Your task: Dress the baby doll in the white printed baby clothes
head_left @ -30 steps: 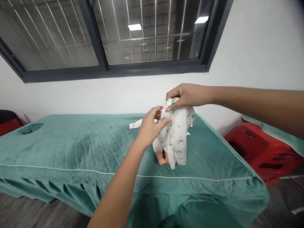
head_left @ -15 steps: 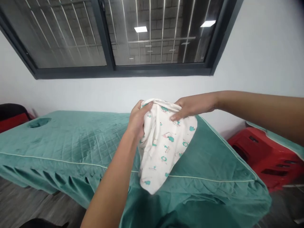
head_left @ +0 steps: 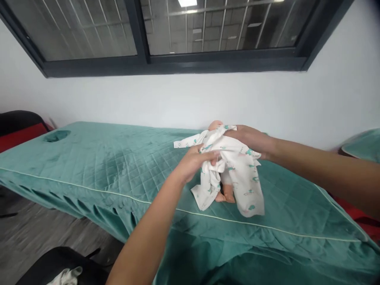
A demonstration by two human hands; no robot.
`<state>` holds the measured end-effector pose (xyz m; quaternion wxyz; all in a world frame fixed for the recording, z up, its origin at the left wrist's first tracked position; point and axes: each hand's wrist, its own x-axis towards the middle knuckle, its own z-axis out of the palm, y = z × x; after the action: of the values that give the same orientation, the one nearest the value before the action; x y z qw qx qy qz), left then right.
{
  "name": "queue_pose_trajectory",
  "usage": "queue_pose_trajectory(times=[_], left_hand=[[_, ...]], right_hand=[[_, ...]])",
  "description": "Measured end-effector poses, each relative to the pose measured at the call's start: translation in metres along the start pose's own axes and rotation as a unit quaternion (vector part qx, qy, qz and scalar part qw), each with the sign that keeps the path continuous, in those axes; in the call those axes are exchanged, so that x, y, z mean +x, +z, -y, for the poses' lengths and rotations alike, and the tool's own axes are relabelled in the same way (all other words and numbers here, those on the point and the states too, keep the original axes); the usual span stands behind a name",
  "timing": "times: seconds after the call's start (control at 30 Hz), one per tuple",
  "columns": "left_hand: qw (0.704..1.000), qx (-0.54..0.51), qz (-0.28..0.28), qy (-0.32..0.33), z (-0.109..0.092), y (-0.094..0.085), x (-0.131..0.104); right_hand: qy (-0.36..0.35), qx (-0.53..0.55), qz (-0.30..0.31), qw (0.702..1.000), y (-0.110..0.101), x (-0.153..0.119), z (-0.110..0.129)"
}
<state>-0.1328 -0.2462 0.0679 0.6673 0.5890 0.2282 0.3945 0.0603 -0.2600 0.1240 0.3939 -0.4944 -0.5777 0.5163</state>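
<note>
A baby doll (head_left: pixel 225 191) lies on a green quilted bed (head_left: pixel 97 162), mostly covered by a white baby garment (head_left: pixel 243 174) with green prints. Only the doll's head top and its feet show. My left hand (head_left: pixel 194 162) grips a bunch of the garment over the doll's middle. My right hand (head_left: pixel 251 136) holds the garment's upper part near the doll's head. One sleeve of the garment trails to the left across the cover.
A face hole (head_left: pixel 56 135) sits at the bed's far left end. A dark-framed window (head_left: pixel 166 35) runs along the white wall behind. A red seat (head_left: pixel 20 132) stands left, a dark chair with white cloth (head_left: pixel 63 269) below, another green cover (head_left: pixel 363 144) at right.
The garment, held up spread in the air half a second ago, now lies draped over the doll on the bed. Both hands came down with it; the view tilted downward.
</note>
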Motion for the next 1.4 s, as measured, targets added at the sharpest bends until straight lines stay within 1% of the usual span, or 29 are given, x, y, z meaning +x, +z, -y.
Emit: queue_pose_trajectory(times=[0.03, 0.07, 0.1, 0.17, 0.2, 0.23, 0.27, 0.3, 0.33, 0.4, 0.47, 0.53, 0.6, 0.7, 0.77, 0.83, 0.9, 0.93, 1.0, 1.07, 1.13, 1.17, 1.2, 1.23, 1.27, 1.33, 1.4], left_hand=[[0.999, -0.041, -0.017, 0.005, 0.003, -0.005, 0.002], [0.996, -0.082, -0.035, 0.012, 0.006, -0.010, 0.005], [0.992, -0.116, -0.052, 0.018, 0.009, -0.014, 0.008], [0.984, -0.162, -0.069, 0.020, 0.016, -0.021, 0.013], [0.981, -0.178, -0.074, 0.020, 0.019, -0.023, 0.015], [0.978, -0.193, -0.078, 0.020, 0.022, -0.026, 0.017], [0.974, -0.210, -0.083, 0.018, 0.026, -0.027, 0.019], [0.970, -0.229, -0.085, 0.010, 0.029, -0.028, 0.020], [0.966, -0.246, -0.084, -0.002, 0.032, -0.029, 0.021], [0.960, -0.271, -0.069, -0.034, 0.039, -0.027, 0.021], [0.958, -0.277, -0.047, -0.054, 0.044, -0.022, 0.021], [0.962, -0.266, -0.034, -0.056, 0.049, -0.015, 0.019], [0.967, -0.243, -0.033, -0.061, 0.052, -0.009, 0.016], [0.979, -0.179, -0.014, -0.098, 0.052, -0.004, 0.008], [0.984, -0.124, 0.018, -0.128, 0.049, -0.003, 0.004], [0.985, -0.098, 0.033, -0.135, 0.046, -0.005, 0.001], [0.986, -0.115, 0.016, -0.117, 0.045, -0.008, 0.001], [0.986, -0.132, 0.001, -0.101, 0.046, -0.010, 0.002], [0.984, -0.160, -0.028, -0.069, 0.049, -0.013, 0.004], [0.982, -0.175, -0.040, -0.051, 0.052, -0.015, 0.005], [0.979, -0.193, -0.039, -0.051, 0.055, -0.015, 0.005], [0.977, -0.204, -0.038, -0.055, 0.056, -0.014, 0.004], [0.974, -0.216, -0.039, -0.059, 0.056, -0.012, 0.003], [0.970, -0.228, -0.041, -0.066, 0.056, -0.011, 0.003], [0.967, -0.240, -0.042, -0.076, 0.057, -0.009, 0.002], [0.960, -0.262, -0.038, -0.094, 0.057, -0.005, 0.001], [0.956, -0.273, -0.035, -0.098, 0.058, -0.001, 0.000]], right_hand=[[0.025, 0.006, 0.021, 0.999, -0.003, 0.001, -0.006], [0.053, 0.010, 0.056, 0.997, -0.007, 0.002, -0.011], [0.078, 0.010, 0.105, 0.991, -0.010, 0.002, -0.016], [0.112, -0.019, 0.219, 0.969, -0.017, 0.004, -0.024], [0.119, -0.042, 0.265, 0.956, -0.019, 0.005, -0.026], [0.119, -0.063, 0.294, 0.946, -0.020, 0.007, -0.028], [0.110, -0.078, 0.302, 0.944, -0.020, 0.008, -0.029], [0.094, -0.085, 0.293, 0.948, -0.020, 0.010, -0.030], [0.075, -0.080, 0.267, 0.957, -0.018, 0.011, -0.030], [0.032, -0.042, 0.190, 0.980, -0.013, 0.012, -0.032], [0.004, 0.013, 0.108, 0.994, -0.007, 0.012, -0.034], [-0.009, 0.067, 0.044, 0.997, 0.000, 0.011, -0.037], [-0.014, 0.110, -0.003, 0.994, 0.006, 0.011, -0.041], [-0.010, 0.146, -0.035, 0.989, 0.010, 0.012, -0.046], [0.004, 0.147, -0.036, 0.988, 0.010, 0.013, -0.050], [0.016, 0.141, -0.026, 0.989, 0.008, 0.011, -0.054], [0.023, 0.133, -0.005, 0.991, 0.004, 0.008, -0.060], [0.029, 0.127, 0.015, 0.991, 0.001, 0.006, -0.064], [0.048, 0.106, 0.076, 0.990, -0.005, 0.001, -0.070], [0.071, 0.076, 0.159, 0.982, -0.010, -0.004, -0.073], [0.085, 0.046, 0.237, 0.967, -0.013, -0.008, -0.072], [0.088, 0.033, 0.264, 0.960, -0.014, -0.010, -0.071], [0.088, 0.021, 0.279, 0.956, -0.013, -0.011, -0.070], [0.083, 0.012, 0.280, 0.956, -0.012, -0.011, -0.068], [0.074, 0.008, 0.268, 0.961, -0.011, -0.012, -0.067], [0.050, 0.011, 0.219, 0.974, -0.008, -0.011, -0.066], [0.024, 0.037, 0.153, 0.987, -0.006, -0.009, -0.066]])
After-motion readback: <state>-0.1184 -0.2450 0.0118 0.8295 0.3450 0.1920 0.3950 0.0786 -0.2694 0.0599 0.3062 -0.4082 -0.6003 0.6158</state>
